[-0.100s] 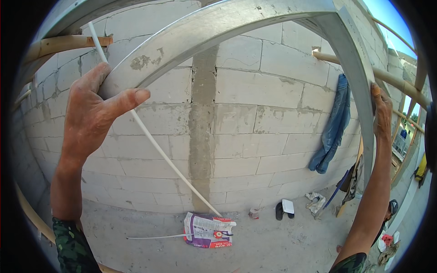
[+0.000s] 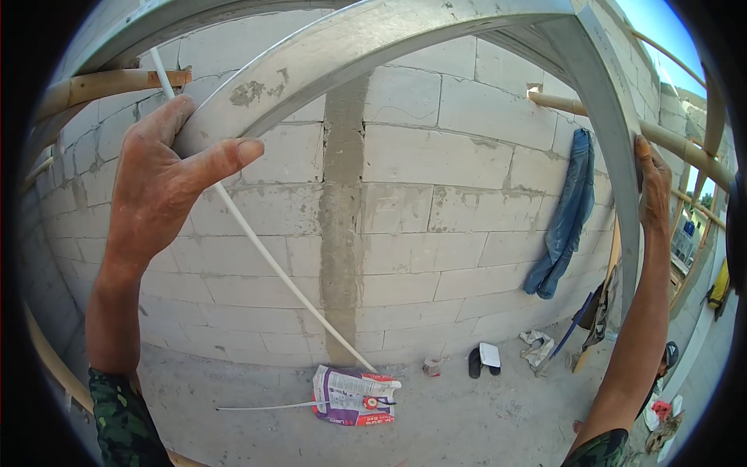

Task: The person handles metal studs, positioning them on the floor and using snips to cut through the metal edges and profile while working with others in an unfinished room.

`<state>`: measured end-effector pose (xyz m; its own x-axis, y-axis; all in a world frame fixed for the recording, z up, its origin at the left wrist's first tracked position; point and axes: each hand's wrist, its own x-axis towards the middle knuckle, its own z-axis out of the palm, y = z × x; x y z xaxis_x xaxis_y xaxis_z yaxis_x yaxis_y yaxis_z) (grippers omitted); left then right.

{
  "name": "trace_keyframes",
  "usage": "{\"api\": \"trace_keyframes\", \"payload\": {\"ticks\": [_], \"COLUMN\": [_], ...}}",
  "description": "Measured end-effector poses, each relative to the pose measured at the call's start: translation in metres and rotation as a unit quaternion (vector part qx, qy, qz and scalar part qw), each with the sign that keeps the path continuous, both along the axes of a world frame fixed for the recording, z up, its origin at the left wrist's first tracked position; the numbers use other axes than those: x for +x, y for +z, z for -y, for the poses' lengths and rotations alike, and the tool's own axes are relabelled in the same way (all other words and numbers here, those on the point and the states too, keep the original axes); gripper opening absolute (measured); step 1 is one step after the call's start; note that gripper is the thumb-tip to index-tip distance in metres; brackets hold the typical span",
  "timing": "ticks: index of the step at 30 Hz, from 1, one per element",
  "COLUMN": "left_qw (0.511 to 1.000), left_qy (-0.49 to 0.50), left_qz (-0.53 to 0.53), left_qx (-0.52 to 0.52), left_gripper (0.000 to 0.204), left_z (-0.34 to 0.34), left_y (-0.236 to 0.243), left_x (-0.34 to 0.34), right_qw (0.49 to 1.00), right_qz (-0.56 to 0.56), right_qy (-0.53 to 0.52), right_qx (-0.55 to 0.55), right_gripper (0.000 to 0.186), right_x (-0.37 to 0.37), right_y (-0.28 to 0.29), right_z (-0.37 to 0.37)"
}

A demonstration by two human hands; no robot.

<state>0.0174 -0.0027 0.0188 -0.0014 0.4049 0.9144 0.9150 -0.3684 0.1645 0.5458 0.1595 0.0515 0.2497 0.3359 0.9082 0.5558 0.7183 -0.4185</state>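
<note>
Overhead, a grey metal frame [image 2: 372, 35] of channel pieces spans from left to right, curving in the fisheye view. My left hand [image 2: 167, 175] is closed on the left part of its near piece, thumb along the underside. At the right, my right hand [image 2: 652, 177] grips the outer edge of a metal piece [image 2: 607, 101] that runs downward, fingertips against it. A thin white pipe [image 2: 276, 265] leans behind my left hand and reaches down to the floor.
Block wall [image 2: 420, 202] ahead, with blue jeans [image 2: 560, 218] hanging. Bamboo poles [image 2: 117, 82] at both sides. On the floor lie a printed sack [image 2: 350, 381], dark slippers [image 2: 478, 362] and rags [image 2: 537, 348]. A partly hidden person [image 2: 669, 356] is low at the right.
The frame and both my hands have risen slightly in the view; the wall behind has shifted a little leftward.
</note>
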Motion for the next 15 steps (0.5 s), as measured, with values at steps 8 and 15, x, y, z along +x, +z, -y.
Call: {"api": "trace_keyframes", "payload": {"ticks": [8,15], "left_qw": [1.000,0.999], "left_qy": [0.009,0.047], "left_qz": [-0.021,-0.023], "left_qx": [0.013,-0.003], "left_gripper": [0.056,0.050], "left_z": [0.009,-0.013], "left_y": [0.029,0.033], "left_x": [0.022,0.003], "right_qw": [0.999,0.997], "right_qz": [0.034,0.038], "right_qy": [-0.027,-0.057], "right_qx": [-0.031,-0.048], "right_gripper": [0.064,0.073], "right_x": [0.025,-0.014], "right_y": [0.033,0.024], "right_z": [0.013,-0.002]}}
